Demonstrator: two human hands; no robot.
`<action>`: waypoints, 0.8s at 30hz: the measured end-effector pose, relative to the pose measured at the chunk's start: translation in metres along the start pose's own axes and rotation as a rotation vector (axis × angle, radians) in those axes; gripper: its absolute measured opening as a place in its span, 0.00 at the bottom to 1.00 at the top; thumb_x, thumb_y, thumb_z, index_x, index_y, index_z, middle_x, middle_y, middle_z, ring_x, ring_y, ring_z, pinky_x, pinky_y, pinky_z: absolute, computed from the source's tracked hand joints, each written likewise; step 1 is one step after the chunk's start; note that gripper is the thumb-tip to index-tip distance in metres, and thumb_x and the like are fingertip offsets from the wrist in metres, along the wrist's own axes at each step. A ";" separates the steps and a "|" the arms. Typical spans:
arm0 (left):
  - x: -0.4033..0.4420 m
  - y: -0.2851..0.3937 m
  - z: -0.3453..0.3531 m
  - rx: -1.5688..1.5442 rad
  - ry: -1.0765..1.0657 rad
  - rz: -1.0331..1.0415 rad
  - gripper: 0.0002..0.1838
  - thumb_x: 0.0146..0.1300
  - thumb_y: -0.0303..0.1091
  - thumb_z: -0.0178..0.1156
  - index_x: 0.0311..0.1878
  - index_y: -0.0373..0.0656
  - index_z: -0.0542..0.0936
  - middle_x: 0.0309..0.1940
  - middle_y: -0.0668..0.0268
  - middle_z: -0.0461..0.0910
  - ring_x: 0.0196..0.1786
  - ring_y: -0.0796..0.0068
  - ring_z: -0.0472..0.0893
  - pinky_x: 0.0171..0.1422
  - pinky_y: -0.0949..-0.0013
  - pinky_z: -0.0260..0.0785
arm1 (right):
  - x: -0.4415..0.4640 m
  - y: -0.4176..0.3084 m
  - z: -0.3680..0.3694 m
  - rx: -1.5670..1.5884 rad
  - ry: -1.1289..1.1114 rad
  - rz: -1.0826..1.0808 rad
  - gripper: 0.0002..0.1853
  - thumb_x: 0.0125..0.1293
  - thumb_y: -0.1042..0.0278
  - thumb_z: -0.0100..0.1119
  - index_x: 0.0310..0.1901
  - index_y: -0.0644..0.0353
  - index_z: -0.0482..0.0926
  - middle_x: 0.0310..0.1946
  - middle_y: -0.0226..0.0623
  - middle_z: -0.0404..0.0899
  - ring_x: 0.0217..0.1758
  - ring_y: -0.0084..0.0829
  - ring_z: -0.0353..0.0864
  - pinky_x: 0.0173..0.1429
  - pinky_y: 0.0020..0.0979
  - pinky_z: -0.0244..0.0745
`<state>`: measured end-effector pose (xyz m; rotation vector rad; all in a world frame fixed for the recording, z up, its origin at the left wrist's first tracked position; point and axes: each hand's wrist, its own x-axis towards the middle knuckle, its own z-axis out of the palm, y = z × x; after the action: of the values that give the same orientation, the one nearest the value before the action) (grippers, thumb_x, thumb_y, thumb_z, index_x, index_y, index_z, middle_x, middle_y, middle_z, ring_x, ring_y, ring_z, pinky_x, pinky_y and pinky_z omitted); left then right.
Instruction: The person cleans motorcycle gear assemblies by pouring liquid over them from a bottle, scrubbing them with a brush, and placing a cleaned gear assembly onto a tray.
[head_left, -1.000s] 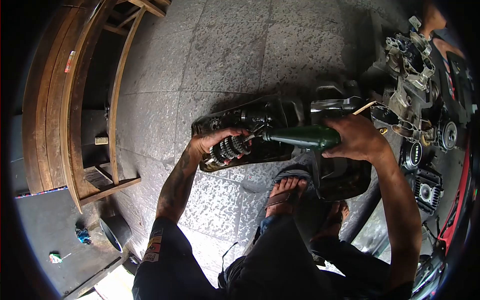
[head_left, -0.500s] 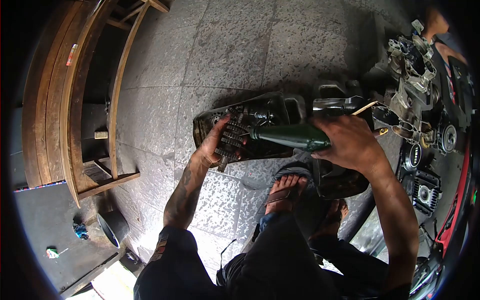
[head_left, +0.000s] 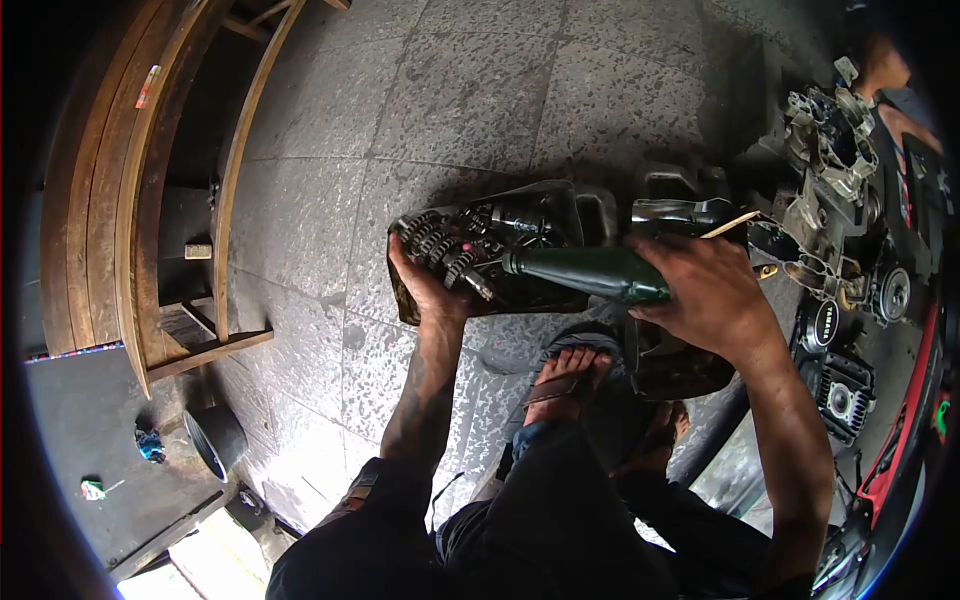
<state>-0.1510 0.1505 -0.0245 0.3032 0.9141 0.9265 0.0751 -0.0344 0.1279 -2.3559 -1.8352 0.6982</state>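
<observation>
My left hand is wrapped round a gear shaft with several toothed gears, tilted over a dark cut-open container. More dark metal parts lie inside that container. My right hand grips a green bottle by its wide end. The bottle lies nearly level, its mouth pointing left, close to the right side of the gears. Whether liquid is leaving the mouth is too small to tell.
A second dark container lies under my right hand. Engine casings, a round YAMAHA cover and a finned part are at the right. At left are a wooden bench and a bucket. Another person's arm shows top right.
My left hand has turned the gear shaft, which now slants down to the right, and its palm is more underneath. The bottle stays near the gears in my right hand.
</observation>
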 end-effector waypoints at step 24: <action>-0.003 -0.031 0.010 -0.040 0.075 0.180 0.30 0.67 0.64 0.44 0.54 0.47 0.76 0.46 0.62 0.81 0.45 0.60 0.81 0.51 0.54 0.76 | 0.001 -0.011 -0.004 -0.117 0.123 -0.039 0.31 0.55 0.59 0.70 0.62 0.54 0.74 0.46 0.35 0.80 0.51 0.36 0.80 0.61 0.40 0.68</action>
<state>-0.1266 0.1310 -0.0345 0.3221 0.9474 1.1269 0.0666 -0.0296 0.1355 -2.3667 -1.9123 0.4417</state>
